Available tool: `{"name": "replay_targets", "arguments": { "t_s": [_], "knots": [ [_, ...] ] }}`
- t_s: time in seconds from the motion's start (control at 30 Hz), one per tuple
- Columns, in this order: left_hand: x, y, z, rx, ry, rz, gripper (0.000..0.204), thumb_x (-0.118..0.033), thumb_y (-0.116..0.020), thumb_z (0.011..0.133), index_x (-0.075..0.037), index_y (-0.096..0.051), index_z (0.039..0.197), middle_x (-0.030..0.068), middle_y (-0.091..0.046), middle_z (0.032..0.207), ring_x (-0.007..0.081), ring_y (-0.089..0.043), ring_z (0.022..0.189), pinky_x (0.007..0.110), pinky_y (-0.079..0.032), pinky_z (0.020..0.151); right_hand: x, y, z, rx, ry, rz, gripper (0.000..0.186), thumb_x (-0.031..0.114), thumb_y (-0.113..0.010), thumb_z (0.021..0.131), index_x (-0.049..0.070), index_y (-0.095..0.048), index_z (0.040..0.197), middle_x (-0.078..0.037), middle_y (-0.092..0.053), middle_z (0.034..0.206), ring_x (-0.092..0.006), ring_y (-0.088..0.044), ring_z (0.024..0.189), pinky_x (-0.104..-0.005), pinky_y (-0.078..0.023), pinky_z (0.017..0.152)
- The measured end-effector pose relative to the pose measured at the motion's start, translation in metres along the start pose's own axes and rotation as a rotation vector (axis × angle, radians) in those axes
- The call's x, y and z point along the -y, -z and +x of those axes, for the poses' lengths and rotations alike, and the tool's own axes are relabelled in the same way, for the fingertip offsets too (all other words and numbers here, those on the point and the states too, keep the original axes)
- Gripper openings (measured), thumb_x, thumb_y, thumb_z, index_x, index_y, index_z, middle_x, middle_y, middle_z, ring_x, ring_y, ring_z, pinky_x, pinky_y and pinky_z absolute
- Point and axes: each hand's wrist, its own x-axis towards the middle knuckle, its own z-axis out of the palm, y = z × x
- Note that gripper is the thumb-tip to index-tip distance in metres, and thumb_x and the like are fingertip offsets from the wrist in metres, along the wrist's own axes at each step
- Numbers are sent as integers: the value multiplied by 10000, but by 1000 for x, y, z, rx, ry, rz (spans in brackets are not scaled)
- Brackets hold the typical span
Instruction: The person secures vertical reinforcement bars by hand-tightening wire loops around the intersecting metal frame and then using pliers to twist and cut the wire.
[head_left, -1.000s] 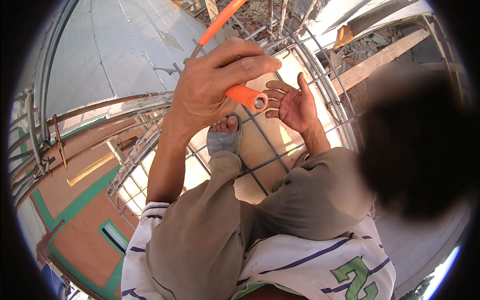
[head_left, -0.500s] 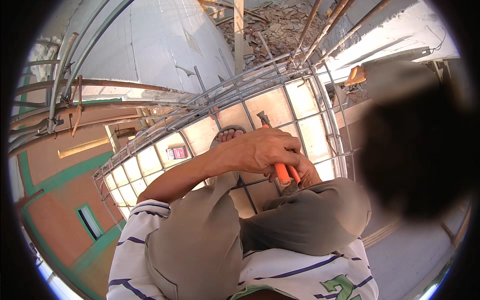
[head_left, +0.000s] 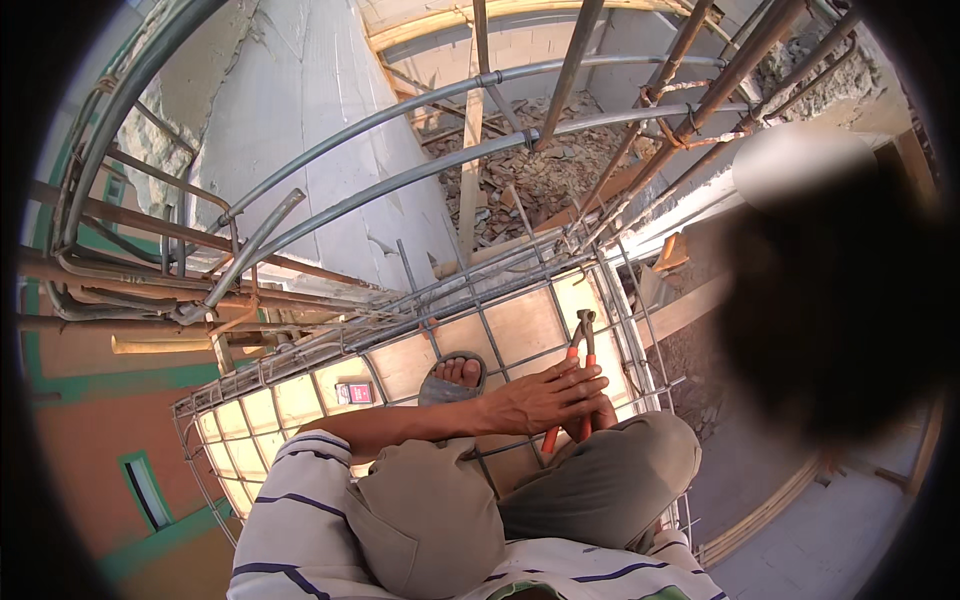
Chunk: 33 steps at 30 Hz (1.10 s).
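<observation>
A pair of end-cutting pincers (head_left: 587, 345) with orange handles and a dark metal head points away from me above the rebar grid (head_left: 487, 322). My left hand (head_left: 545, 396) reaches in from the left, its fingers stretched out flat across the handles. Partly hidden behind it, my right hand (head_left: 604, 412) is closed round the handles beside my bent right knee. The handle ends stick out below my hands. My sandalled foot (head_left: 457, 373) stands on the pale boards (head_left: 515, 330) under the grid, left of the pincers.
A small red-and-white box (head_left: 354, 393) lies on the boards. Bent metal bars (head_left: 400, 184) arch across the far side, before a white sloping surface (head_left: 310, 140). Rubble (head_left: 540, 165) lies lower beyond. An orange-brown handle (head_left: 672, 252) shows at the right. A blurred dark shape hides the far right.
The pincers have swung so their head points farther away and right. My left fingers have straightened over the handles. The view has shifted, showing more curved bars at the far side.
</observation>
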Motion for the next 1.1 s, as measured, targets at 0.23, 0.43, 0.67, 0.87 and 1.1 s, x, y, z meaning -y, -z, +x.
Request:
{"name": "replay_targets", "arguments": {
  "t_s": [0.23, 0.43, 0.67, 0.87, 1.1],
  "knots": [
    [-10, 45, 0, 157, -77, 8, 618, -102, -557, 913, -98, -328, 1488, 147, -350, 1525, 317, -309, 1443, 454, -265, 1202, 30, -14, 18, 76, 123, -174, 363, 298, -565, 980, 77, -511, 1264, -103, -616, 1160, -244, -664, 1012, -384, -587, 781],
    [-58, 217, 31, -488, -36, 565, 307, -90, -682, 835, -74, -659, 1141, 102, -646, 1146, 240, -641, 1071, 433, -501, 988, 44, -45, -2, -95, 216, -330, 311, 262, -576, 974, 67, -533, 1213, -102, -631, 1095, -236, -681, 939, -370, -594, 726],
    [-90, 351, 61, -758, 598, 1173, 659, -311, -763, 822, 7, -521, 1346, 194, -552, 1340, 373, -520, 1246, 489, -351, 1105, 97, -91, -43, -337, 351, -683, 219, 151, -600, 955, 34, -563, 1136, -103, -658, 945, -208, -700, 772, -341, -602, 620],
    [-95, 397, 68, -463, 937, 951, 465, -395, -791, 765, 10, -631, 929, 192, -654, 837, 394, -633, 794, 472, -492, 699, 135, -118, -53, -387, 572, -1110, 225, 157, -599, 948, 25, -583, 1130, -23, -580, 776, -111, -579, 683, -276, -473, 619],
    [-83, 390, 70, -630, 917, 997, 303, -291, -730, 836, -23, -593, 803, 178, -634, 744, 408, -613, 729, 498, -474, 643, 170, -213, -100, -537, 841, -1680, 201, 175, -606, 902, 1, -567, 995, -206, -586, 847, -422, -564, 772, -468, -458, 706]
  ]
}}
